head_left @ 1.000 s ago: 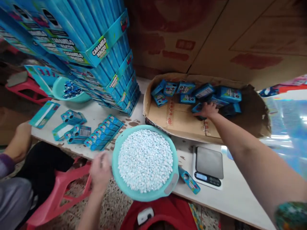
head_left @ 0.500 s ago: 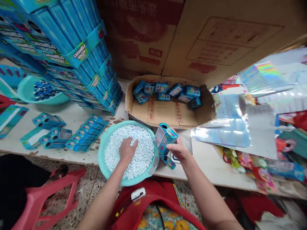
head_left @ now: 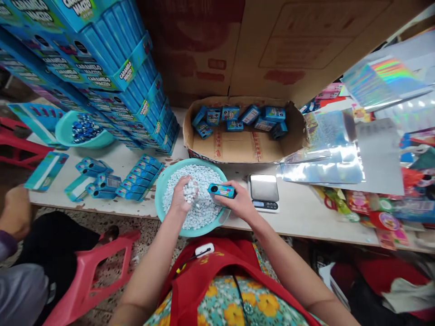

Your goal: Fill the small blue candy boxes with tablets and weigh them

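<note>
A turquoise bowl full of small white candies sits at the table's front edge. Above its left half, my left hand is cupped around a heap of these candies, a few slipping off the fingers. My right hand grips a small blue candy box over the bowl's right side, its end with a dark round hole turned up. Just right of that hand lies a small digital scale with a bare metal plate.
Behind the bowl stands a cut-down cardboard box with several blue boxes inside. Tall stacks of blue cartons rise at left, near a bowl of blue wrapped sweets. Holographic sheets lie right. Another person sits beside a red stool.
My left hand has lifted out of the candies with a handful. My right hand has brought its box over the bowl, uncovering the scale. The view has shifted.
</note>
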{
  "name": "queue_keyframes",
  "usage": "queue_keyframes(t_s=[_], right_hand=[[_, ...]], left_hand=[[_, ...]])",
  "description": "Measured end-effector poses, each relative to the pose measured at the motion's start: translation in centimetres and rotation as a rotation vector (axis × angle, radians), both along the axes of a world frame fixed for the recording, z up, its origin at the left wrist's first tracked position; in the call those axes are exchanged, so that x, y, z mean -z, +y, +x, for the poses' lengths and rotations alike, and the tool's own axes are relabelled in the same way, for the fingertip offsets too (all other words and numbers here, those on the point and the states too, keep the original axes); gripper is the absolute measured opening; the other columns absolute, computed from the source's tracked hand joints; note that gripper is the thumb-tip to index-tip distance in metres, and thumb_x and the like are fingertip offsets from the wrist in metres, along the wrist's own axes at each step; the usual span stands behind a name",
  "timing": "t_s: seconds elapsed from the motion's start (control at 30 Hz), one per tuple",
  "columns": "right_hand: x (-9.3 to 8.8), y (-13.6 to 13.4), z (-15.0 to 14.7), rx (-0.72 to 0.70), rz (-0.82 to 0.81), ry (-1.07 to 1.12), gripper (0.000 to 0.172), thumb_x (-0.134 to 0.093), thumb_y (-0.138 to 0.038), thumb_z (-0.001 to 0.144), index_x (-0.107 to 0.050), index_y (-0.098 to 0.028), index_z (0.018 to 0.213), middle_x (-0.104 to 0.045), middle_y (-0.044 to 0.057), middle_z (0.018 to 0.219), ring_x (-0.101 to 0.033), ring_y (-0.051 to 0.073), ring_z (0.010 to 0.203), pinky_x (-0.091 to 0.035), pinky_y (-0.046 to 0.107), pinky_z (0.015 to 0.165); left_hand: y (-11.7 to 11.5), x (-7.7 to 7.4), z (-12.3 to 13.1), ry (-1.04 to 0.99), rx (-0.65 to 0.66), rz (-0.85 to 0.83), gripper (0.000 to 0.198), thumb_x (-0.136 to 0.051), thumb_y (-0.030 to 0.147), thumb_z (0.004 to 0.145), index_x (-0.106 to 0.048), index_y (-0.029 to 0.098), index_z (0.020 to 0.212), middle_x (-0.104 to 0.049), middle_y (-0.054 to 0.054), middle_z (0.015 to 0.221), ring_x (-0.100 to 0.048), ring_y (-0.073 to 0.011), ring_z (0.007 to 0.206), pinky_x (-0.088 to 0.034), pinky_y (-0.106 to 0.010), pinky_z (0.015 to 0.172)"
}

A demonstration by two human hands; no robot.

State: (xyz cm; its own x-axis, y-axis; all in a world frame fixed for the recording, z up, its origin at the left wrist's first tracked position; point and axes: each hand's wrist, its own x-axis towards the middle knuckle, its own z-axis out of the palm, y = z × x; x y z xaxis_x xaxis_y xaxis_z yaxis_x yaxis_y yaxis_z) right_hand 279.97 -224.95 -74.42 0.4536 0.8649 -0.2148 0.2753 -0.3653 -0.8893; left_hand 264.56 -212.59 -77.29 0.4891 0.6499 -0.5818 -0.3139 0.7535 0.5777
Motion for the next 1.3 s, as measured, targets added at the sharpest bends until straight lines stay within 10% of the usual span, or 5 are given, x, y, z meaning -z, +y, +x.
queue_keyframes(t_s=[0.17,1.3], right_hand=[[0.3,0.7,-2.3,-0.162,0.089,-0.245,0.032,-0.074,-0.036,0.071,-0.062,-0.022,0.098,-0.064,0.004,0.096,-0.061,0.022,0.092,-0.047,0.037,0.084],[-0.1,3.8,-2.6,-0.179,0.128,-0.323,0.030,-0.072,-0.027,0.070,-0.062,-0.023,0.098,-0.066,0.004,0.098,-0.061,0.024,0.095,-0.048,0.038,0.085]], left_hand=[[-0.6,-3.2,1.7,-0.105,-0.210,0.156,0.028,-0.069,0.028,0.065,-0.047,0.019,0.079,-0.055,0.003,0.066,-0.055,-0.0100,0.051,-0.042,-0.020,0.046],[0.7,-2.8,4.0,0.065,-0.354,0.419,0.025,-0.068,0.036,0.073,-0.052,0.017,0.071,-0.050,0.005,0.055,-0.053,-0.0093,0.048,-0.045,-0.022,0.052]])
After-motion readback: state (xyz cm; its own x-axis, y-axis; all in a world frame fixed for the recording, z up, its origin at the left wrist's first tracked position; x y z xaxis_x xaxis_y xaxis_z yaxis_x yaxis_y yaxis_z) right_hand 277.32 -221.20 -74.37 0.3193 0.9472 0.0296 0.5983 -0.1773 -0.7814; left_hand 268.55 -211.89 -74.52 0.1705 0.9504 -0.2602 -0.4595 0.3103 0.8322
